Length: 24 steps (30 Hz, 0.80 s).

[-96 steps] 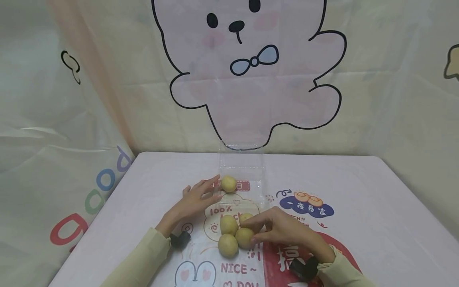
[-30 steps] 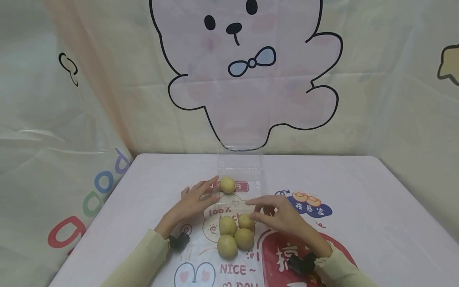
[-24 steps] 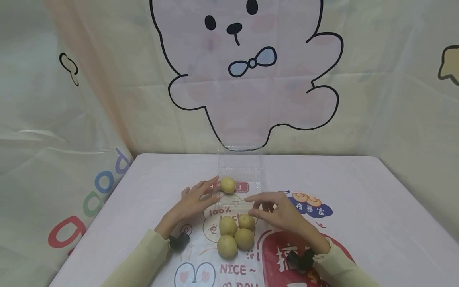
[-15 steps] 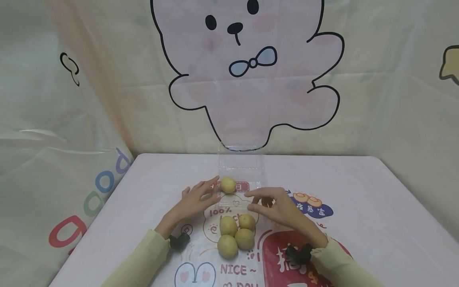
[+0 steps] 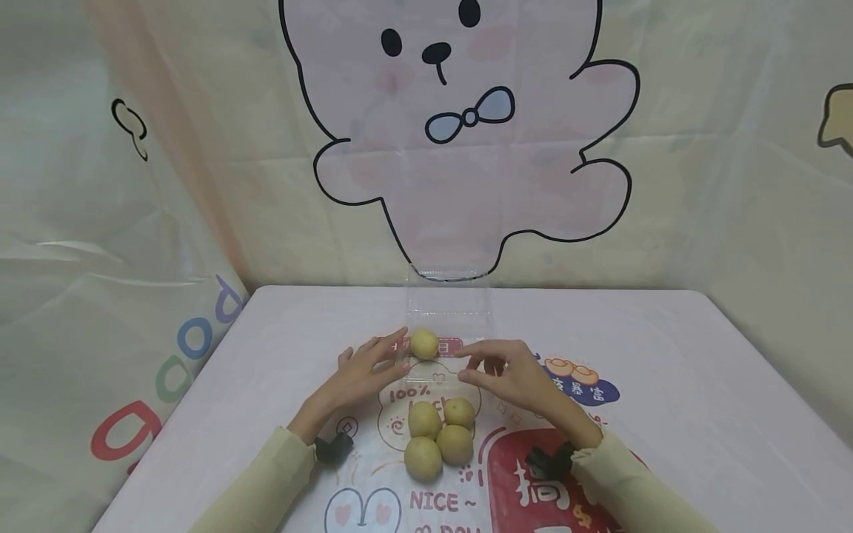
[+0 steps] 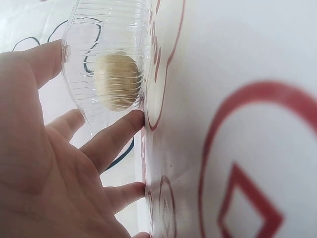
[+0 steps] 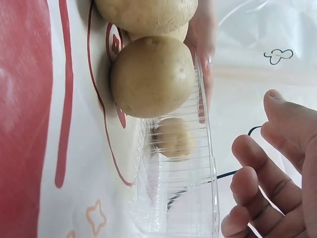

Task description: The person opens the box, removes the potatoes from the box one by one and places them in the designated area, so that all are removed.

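Observation:
A clear plastic box [image 5: 460, 370] with its lid raised holds one round, yellow-brown, potato-like piece [image 6: 117, 82] at its left. My left hand [image 5: 365, 374] is against the box's left side: the thumb touches the rim and the other fingers spread toward the tabletop. My right hand [image 5: 509, 370] hovers by the box's right side, thumb and index finger apart, the other fingers loosely bent, with nothing between them. Several similar pieces [image 5: 423, 457] lie in a cluster in front of the box; the nearest in the right wrist view is a smooth, speckled one [image 7: 152, 77].
The white tabletop [image 5: 666, 355] bears printed red and blue drawings and lettering. Behind it hangs a curtain [image 5: 460, 185] with a cartoon bear, and another sheet [image 5: 73, 311] hangs at the left. Each wrist carries a black camera [image 5: 335, 448].
My right hand earlier touched a piece in the cluster, then let go. It has since risen away from the cluster toward the box's right side. My left hand has stayed in place.

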Each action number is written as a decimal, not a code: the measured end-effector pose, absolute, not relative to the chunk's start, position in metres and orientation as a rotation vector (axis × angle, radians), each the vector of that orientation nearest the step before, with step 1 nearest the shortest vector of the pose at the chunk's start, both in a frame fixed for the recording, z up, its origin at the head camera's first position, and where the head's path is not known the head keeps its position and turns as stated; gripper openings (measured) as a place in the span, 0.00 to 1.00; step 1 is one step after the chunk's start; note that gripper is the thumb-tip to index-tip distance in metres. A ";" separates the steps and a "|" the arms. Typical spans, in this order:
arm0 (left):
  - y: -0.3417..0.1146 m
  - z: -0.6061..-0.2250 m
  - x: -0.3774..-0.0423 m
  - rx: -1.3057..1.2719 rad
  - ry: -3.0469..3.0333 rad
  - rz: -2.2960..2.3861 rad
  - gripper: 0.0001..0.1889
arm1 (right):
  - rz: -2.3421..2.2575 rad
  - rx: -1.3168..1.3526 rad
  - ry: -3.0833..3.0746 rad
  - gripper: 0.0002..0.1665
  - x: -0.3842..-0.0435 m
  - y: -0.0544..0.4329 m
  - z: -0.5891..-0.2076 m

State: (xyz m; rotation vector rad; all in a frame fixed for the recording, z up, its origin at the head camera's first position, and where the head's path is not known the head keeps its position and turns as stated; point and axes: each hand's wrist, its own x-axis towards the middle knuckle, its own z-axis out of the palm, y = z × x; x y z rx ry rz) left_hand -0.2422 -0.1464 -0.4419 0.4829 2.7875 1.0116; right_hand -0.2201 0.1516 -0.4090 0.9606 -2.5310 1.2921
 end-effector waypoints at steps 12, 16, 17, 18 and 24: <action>-0.146 -0.441 -0.242 0.479 2.783 1.005 0.37 | 1.299 0.948 -2.542 0.15 -0.233 0.150 -0.411; -0.147 -0.441 -0.242 0.477 2.784 1.008 0.37 | 1.292 0.963 -2.557 0.16 -0.237 0.149 -0.409; -0.146 -0.441 -0.242 0.477 2.785 1.009 0.37 | 1.290 0.966 -2.555 0.16 -0.238 0.149 -0.409; -0.146 -0.441 -0.242 0.478 2.785 1.009 0.37 | 1.286 0.969 -2.554 0.16 -0.240 0.149 -0.409; -0.147 -0.440 -0.241 0.484 2.795 0.999 0.37 | 1.248 0.962 -2.575 0.17 -0.246 0.146 -0.406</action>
